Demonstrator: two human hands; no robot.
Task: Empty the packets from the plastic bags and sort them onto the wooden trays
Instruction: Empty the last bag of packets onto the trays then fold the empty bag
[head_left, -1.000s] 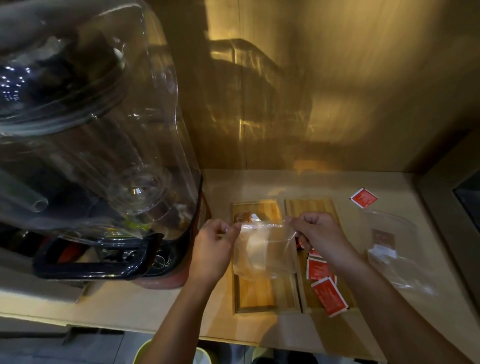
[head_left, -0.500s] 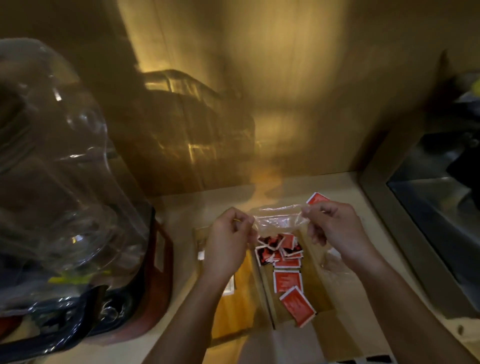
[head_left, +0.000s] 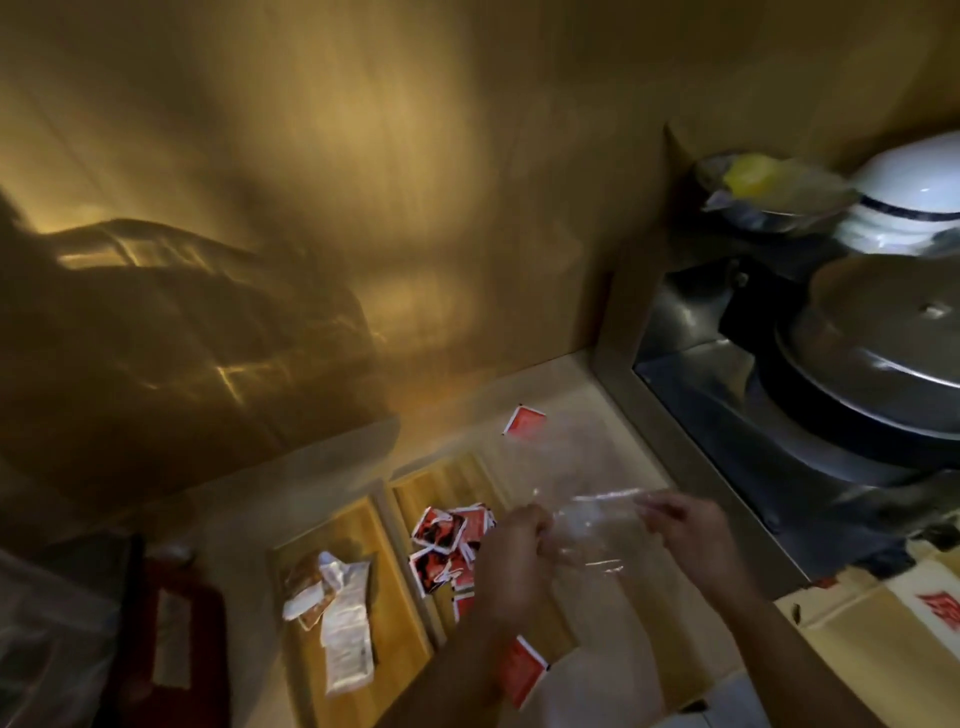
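The clear plastic bag (head_left: 587, 525) looks empty, pinched between the fingers of the left hand (head_left: 511, 561) and right hand (head_left: 680, 525) over the counter (head_left: 618, 613). Red square packets (head_left: 447, 545) fill the right wooden tray (head_left: 447, 480), white-brown packets (head_left: 332, 597) the left wooden tray (head_left: 348, 525). One stray red packet (head_left: 524, 422) is probably left to sort.

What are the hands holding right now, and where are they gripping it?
A clear plastic bag, stretched between the left hand and right hand, each pinching one end of its top edge.

1 head view, tilted, looking down close over counter (head_left: 613, 415) toward back wall (head_left: 363, 156).
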